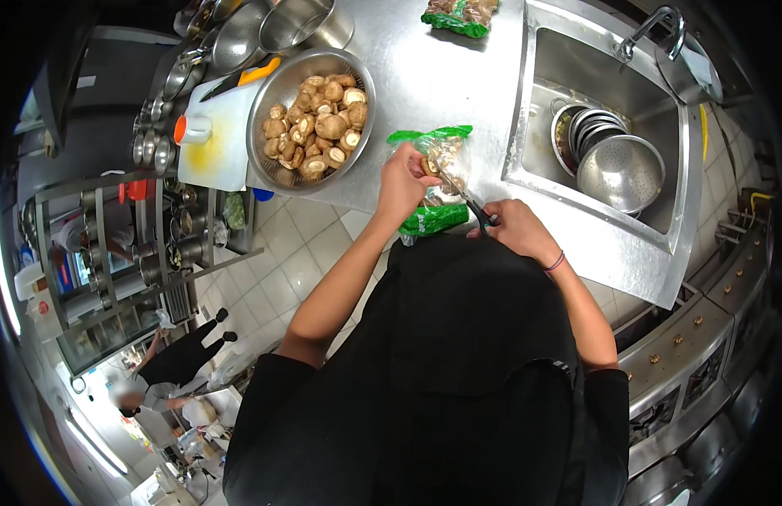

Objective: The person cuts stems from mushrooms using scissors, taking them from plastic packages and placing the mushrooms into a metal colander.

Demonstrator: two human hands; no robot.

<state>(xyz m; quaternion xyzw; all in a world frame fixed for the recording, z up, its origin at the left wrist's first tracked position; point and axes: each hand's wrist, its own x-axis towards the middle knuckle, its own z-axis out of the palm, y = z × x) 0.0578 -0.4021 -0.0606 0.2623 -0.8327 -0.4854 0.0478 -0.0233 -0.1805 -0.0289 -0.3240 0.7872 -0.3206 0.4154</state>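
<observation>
My left hand [401, 184] pinches a brown mushroom [428, 166] above an opened clear-and-green plastic bag [435, 221]. More mushrooms show inside the bag, partly hidden by my hands. My right hand [519, 229] is closed round the black handles of a pair of scissors [474, 205]. Their blades point up and left, with the tips close to the mushroom; whether they touch it I cannot tell. Left of my hands, a perforated metal colander [258, 139] holds many loose mushrooms, some with the pale underside facing up.
A second green bag of mushrooms [460, 17] lies at the counter's far side. To the right is a sink [534, 84] with stacked metal bowls and a strainer [623, 173]. A white cutting board [226, 164] bears an orange-handled knife [256, 73]. Another person [167, 371] stands at lower left.
</observation>
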